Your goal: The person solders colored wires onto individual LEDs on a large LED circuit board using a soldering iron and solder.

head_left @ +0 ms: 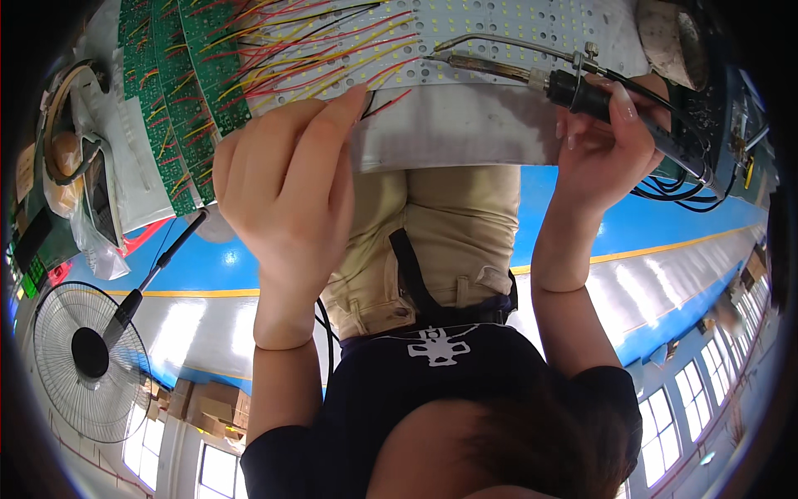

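My right hand (611, 141) is closed around the black handle of a soldering iron (573, 90) with a curved metal solder-feed tube (507, 39) fixed above it. The iron's tip points left and meets the end of a red wire at the white LED board (499, 21). My left hand (283, 175) is closed at the board's near edge, its fingertips pinching a thin wire. Short black and red wire ends (391, 102) stick out beside those fingertips. Several red, yellow and black wires (307, 41) run across the white board from the left.
Green circuit boards (162, 108) with short wires lie at the left of the bench. A bag and a round-rimmed item (71, 125) sit at the far left. Black cables (682, 191) hang at the right, near a pale worn block (672, 41). A fan (90, 353) stands at the lower left.
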Demonstrator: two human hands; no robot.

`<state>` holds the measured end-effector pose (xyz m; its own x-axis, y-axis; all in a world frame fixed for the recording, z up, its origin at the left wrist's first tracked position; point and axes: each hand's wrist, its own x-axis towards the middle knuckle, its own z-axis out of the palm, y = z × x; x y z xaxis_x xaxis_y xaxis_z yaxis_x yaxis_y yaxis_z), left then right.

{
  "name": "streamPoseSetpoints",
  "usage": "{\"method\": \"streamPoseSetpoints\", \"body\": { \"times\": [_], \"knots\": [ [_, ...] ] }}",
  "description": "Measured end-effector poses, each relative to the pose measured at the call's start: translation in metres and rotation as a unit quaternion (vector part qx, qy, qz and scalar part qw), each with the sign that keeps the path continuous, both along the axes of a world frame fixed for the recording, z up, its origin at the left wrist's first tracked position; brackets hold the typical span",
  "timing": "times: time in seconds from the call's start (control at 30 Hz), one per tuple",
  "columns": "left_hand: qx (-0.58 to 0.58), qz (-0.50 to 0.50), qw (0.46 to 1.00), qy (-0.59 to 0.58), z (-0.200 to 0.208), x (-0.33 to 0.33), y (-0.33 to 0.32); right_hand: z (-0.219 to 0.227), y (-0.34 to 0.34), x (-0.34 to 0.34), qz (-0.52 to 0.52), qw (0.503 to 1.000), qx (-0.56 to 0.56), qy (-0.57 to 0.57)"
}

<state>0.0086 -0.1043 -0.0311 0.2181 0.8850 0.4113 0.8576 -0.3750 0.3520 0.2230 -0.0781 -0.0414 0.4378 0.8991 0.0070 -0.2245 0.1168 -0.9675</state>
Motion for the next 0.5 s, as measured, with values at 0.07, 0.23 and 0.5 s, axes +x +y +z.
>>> {"method": "streamPoseSetpoints", "body": {
  "times": [0.07,0.23,0.5],
  "knots": [
    [-0.016,0.021,0.999,-0.025,-0.004,0.004,-0.001,0.0,0.001,0.002,0.012,1.0,0.01,-0.012],
    [0.033,0.049,0.992,-0.115,-0.024,0.011,0.003,-0.003,0.0,0.003,0.015,0.999,0.015,-0.024],
    [0.088,0.032,0.988,-0.12,-0.037,0.016,0.011,-0.002,-0.001,0.009,0.043,0.998,0.023,-0.033]
  ]
}}
